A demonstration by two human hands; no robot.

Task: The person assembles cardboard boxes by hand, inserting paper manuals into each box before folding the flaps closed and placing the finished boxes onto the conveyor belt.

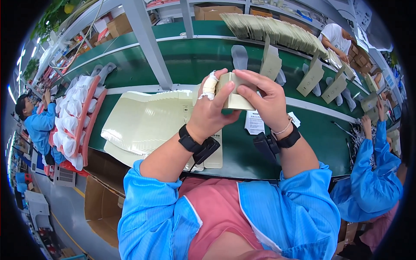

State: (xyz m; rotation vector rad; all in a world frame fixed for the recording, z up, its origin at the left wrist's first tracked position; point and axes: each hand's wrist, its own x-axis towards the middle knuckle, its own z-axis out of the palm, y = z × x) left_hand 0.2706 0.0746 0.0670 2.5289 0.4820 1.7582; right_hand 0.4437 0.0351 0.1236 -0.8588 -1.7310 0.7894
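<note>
While left fingers [222, 95] curl round a box [237, 102], right fingers [251, 95] clasp it.

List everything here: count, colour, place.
bench: one, green, middle
box: one, cream, held above bench
flat cartons: many, cream, box's left
leaflets: several, white, on bench
folded cartons: many, cream, top
trays: several, pink, left
rounded pieces: many, white, among trays
cables: many, pale, right
cardboard box: one, brown, lower left
other people: several, blue or white clothing, sides
wristbands: two, black, centre
left grip: one, white-wrapped finger, on box
right grip: one, bare, on box
</note>
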